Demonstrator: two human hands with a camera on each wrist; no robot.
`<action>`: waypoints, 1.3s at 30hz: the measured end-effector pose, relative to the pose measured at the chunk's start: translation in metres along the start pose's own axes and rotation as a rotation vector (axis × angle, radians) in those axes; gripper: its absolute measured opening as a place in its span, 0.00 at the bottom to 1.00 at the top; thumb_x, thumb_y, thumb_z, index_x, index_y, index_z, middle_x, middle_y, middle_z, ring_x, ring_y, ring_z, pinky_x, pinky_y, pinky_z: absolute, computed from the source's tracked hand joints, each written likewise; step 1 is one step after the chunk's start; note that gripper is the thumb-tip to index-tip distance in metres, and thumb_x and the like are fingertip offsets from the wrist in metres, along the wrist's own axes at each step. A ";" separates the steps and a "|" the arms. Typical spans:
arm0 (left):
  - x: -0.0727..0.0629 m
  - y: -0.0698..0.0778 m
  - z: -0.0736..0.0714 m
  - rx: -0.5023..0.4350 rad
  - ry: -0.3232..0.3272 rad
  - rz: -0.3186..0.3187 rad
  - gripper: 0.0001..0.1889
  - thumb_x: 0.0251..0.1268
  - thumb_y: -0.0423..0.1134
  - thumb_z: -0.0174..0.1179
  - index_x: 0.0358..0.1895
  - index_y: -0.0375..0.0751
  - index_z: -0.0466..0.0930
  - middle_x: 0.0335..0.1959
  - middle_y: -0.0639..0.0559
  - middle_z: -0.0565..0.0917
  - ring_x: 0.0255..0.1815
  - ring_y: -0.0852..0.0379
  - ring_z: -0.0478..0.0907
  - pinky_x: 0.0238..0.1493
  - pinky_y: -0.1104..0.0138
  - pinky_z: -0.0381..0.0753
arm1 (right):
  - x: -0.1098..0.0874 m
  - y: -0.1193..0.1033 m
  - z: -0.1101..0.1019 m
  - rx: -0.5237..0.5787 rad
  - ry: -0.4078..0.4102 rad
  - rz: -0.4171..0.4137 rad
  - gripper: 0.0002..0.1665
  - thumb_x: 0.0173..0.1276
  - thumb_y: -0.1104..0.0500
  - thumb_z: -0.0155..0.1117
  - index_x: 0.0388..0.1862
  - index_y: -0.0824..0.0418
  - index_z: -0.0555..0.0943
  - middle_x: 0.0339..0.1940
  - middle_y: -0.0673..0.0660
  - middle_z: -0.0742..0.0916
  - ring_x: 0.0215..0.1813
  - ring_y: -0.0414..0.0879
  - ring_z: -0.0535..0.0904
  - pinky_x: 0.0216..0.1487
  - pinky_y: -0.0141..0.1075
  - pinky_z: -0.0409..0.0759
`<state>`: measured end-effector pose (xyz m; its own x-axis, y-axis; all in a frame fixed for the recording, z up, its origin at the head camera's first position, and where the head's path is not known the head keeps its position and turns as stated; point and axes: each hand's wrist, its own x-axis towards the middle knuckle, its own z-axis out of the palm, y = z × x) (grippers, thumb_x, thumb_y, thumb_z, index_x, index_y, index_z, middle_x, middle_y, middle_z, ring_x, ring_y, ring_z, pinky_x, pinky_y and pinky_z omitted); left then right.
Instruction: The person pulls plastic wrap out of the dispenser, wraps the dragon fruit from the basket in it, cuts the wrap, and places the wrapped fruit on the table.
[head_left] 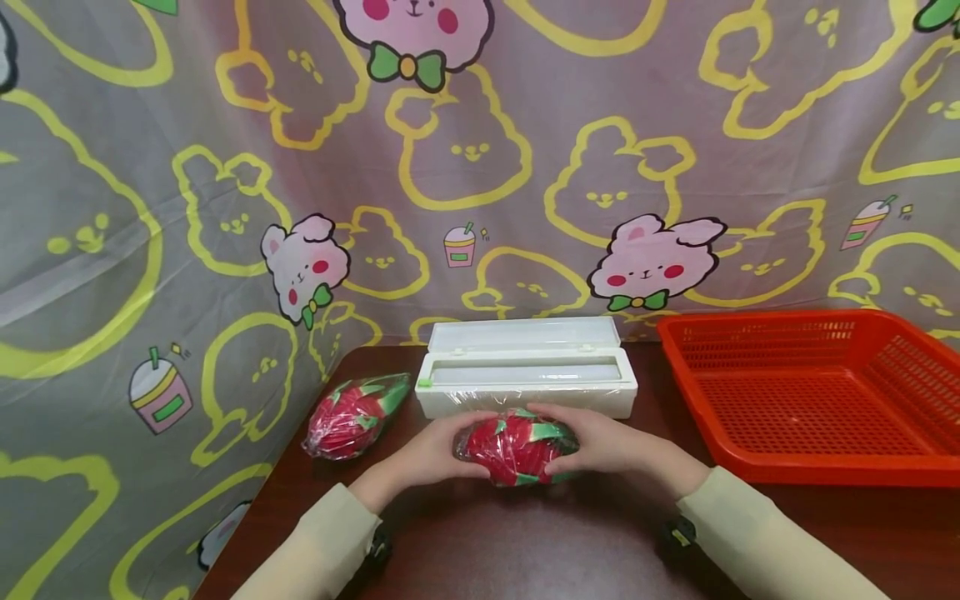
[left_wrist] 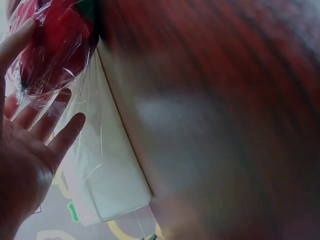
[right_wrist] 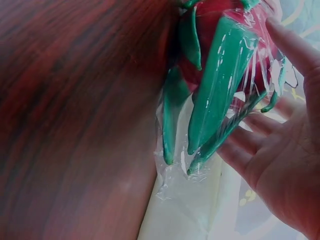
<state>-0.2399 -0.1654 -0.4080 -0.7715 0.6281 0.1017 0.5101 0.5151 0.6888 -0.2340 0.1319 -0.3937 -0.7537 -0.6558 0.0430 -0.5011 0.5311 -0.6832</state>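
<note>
Between the two hands, at the middle of the table in the head view, is a red dragon fruit (head_left: 513, 450) with green scales, wrapped in clear cling film. My left hand (head_left: 438, 450) holds its left end, thumb in front and fingers behind. The right hand (head_left: 606, 442) grips the opposite end the same way. In the right wrist view, film hangs loose past the green scale tips (right_wrist: 210, 115). The left wrist view shows crinkled film over the red skin (left_wrist: 57, 50). Right behind the fruit stands a white cling film box (head_left: 525, 403) with its lid raised.
A second film-wrapped dragon fruit (head_left: 348, 419) lies near the table's left edge. An orange-red plastic basket (head_left: 701, 417) stands on the right. The dark wooden table (head_left: 525, 542) ends at a patterned cloth (head_left: 540, 167) hanging behind and on the left.
</note>
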 end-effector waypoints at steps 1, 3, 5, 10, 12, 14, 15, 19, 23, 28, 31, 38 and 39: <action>0.000 0.001 0.000 -0.003 0.000 -0.002 0.39 0.51 0.50 0.74 0.68 0.61 0.68 0.59 0.62 0.76 0.61 0.58 0.72 0.57 0.59 0.75 | 0.000 0.000 0.000 0.002 0.000 0.003 0.51 0.55 0.44 0.76 0.74 0.50 0.63 0.63 0.52 0.75 0.62 0.52 0.70 0.56 0.50 0.76; -0.001 0.002 -0.001 0.000 -0.001 0.007 0.38 0.51 0.49 0.74 0.68 0.61 0.68 0.59 0.61 0.76 0.61 0.58 0.72 0.57 0.59 0.75 | 0.000 -0.002 -0.001 0.006 0.001 0.009 0.49 0.55 0.43 0.75 0.74 0.50 0.64 0.63 0.52 0.76 0.61 0.51 0.70 0.55 0.49 0.76; -0.001 0.004 -0.002 0.007 -0.005 0.014 0.38 0.51 0.49 0.74 0.68 0.60 0.68 0.60 0.61 0.76 0.61 0.57 0.72 0.57 0.59 0.75 | 0.000 -0.004 -0.002 0.008 0.009 0.009 0.48 0.56 0.42 0.74 0.73 0.51 0.66 0.62 0.52 0.77 0.60 0.51 0.71 0.55 0.48 0.77; -0.004 0.005 -0.007 0.042 0.011 0.032 0.39 0.51 0.50 0.75 0.68 0.57 0.68 0.61 0.60 0.76 0.63 0.57 0.71 0.59 0.57 0.73 | 0.005 -0.010 -0.008 0.001 0.067 -0.040 0.40 0.61 0.45 0.71 0.69 0.55 0.70 0.60 0.55 0.80 0.60 0.53 0.75 0.55 0.49 0.78; -0.007 0.003 -0.010 0.050 0.033 0.039 0.38 0.51 0.51 0.74 0.68 0.55 0.69 0.61 0.59 0.76 0.63 0.56 0.71 0.60 0.56 0.73 | 0.008 -0.013 -0.011 -0.006 0.099 -0.060 0.36 0.63 0.46 0.70 0.67 0.57 0.73 0.59 0.56 0.81 0.60 0.54 0.76 0.55 0.51 0.77; -0.013 0.002 -0.014 0.045 0.062 0.031 0.37 0.52 0.51 0.73 0.67 0.52 0.71 0.61 0.57 0.76 0.62 0.55 0.72 0.59 0.55 0.73 | 0.012 -0.016 -0.014 -0.014 0.129 -0.076 0.31 0.65 0.47 0.68 0.63 0.58 0.75 0.58 0.57 0.82 0.59 0.55 0.77 0.56 0.53 0.76; -0.015 0.001 -0.016 0.038 0.077 0.027 0.36 0.53 0.51 0.73 0.66 0.51 0.72 0.61 0.56 0.77 0.62 0.54 0.73 0.58 0.55 0.74 | 0.014 -0.017 -0.016 -0.024 0.144 -0.089 0.29 0.65 0.48 0.68 0.62 0.59 0.76 0.56 0.57 0.83 0.58 0.55 0.78 0.56 0.54 0.76; -0.028 -0.003 -0.028 0.038 0.170 0.005 0.31 0.55 0.50 0.72 0.62 0.48 0.76 0.58 0.53 0.79 0.58 0.51 0.76 0.55 0.54 0.77 | 0.027 -0.023 -0.023 -0.044 0.193 -0.149 0.24 0.68 0.51 0.66 0.57 0.63 0.79 0.53 0.58 0.84 0.55 0.55 0.79 0.56 0.55 0.75; -0.037 -0.010 -0.040 0.057 0.286 0.003 0.26 0.55 0.45 0.72 0.59 0.45 0.79 0.56 0.51 0.81 0.57 0.47 0.77 0.56 0.50 0.76 | 0.039 -0.029 -0.029 -0.069 0.206 -0.189 0.22 0.68 0.54 0.66 0.56 0.65 0.80 0.52 0.59 0.85 0.53 0.54 0.80 0.55 0.55 0.76; -0.045 -0.018 -0.053 0.080 0.422 -0.006 0.24 0.54 0.40 0.73 0.56 0.41 0.80 0.54 0.48 0.82 0.56 0.45 0.77 0.55 0.47 0.76 | 0.054 -0.035 -0.037 -0.109 0.173 -0.164 0.22 0.66 0.54 0.68 0.55 0.64 0.81 0.51 0.59 0.85 0.53 0.53 0.80 0.56 0.53 0.75; -0.046 -0.021 -0.057 0.087 0.468 -0.029 0.25 0.55 0.39 0.73 0.56 0.38 0.79 0.55 0.46 0.81 0.57 0.44 0.76 0.54 0.46 0.76 | 0.064 -0.039 -0.043 -0.137 0.138 -0.145 0.21 0.66 0.54 0.68 0.54 0.63 0.81 0.51 0.60 0.85 0.54 0.54 0.80 0.56 0.52 0.75; -0.043 -0.028 -0.061 0.070 0.469 -0.097 0.31 0.55 0.37 0.72 0.63 0.39 0.73 0.63 0.42 0.74 0.64 0.40 0.70 0.55 0.45 0.74 | 0.094 -0.046 -0.055 -0.208 0.041 -0.145 0.18 0.66 0.54 0.68 0.52 0.62 0.83 0.51 0.57 0.85 0.53 0.52 0.80 0.56 0.49 0.75; -0.042 -0.029 -0.062 0.061 0.468 -0.102 0.32 0.55 0.37 0.72 0.64 0.39 0.72 0.64 0.42 0.74 0.64 0.40 0.69 0.56 0.45 0.73 | 0.098 -0.047 -0.057 -0.217 0.026 -0.156 0.18 0.66 0.54 0.68 0.51 0.62 0.83 0.51 0.58 0.85 0.53 0.52 0.80 0.56 0.49 0.76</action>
<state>-0.2456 -0.2431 -0.3882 -0.8998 0.2501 0.3574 0.4336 0.6025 0.6701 -0.3083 0.0731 -0.3162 -0.6694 -0.7262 0.1565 -0.6896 0.5291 -0.4944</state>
